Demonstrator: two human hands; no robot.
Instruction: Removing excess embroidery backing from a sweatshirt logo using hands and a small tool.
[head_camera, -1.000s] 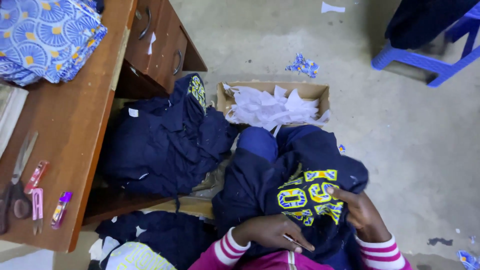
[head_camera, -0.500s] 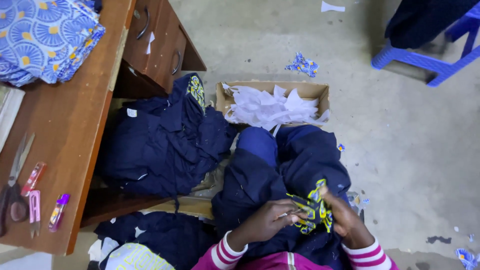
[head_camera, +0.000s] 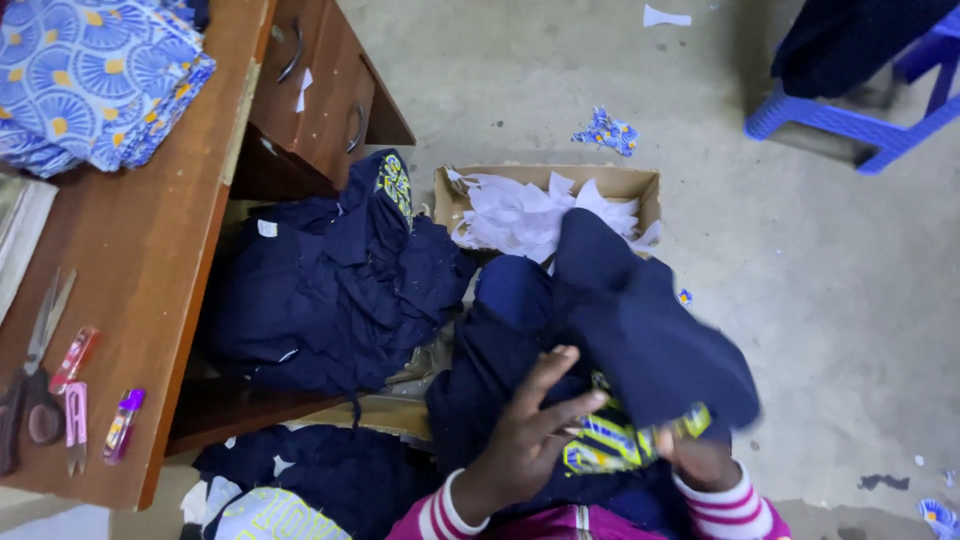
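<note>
Two hands work a dark navy fabric garment with yellow-and-blue lettering (head_camera: 610, 340) on the person's lap. The left hand (head_camera: 525, 430) lies spread, fingers splayed open, flat on the cloth beside the lettering. The right hand (head_camera: 700, 455) is partly hidden under a folded flap, pinching the garment's edge by the print. The garment's long axis runs away from the person toward the brown cardboard box of white paper scraps (head_camera: 545, 205), its far end overlapping the box rim. A wooden table (head_camera: 150, 260) hems the left; a heap of navy clothes (head_camera: 330, 290) fills the gap. Bare concrete floor (head_camera: 830, 290) opens rightward.
</note>
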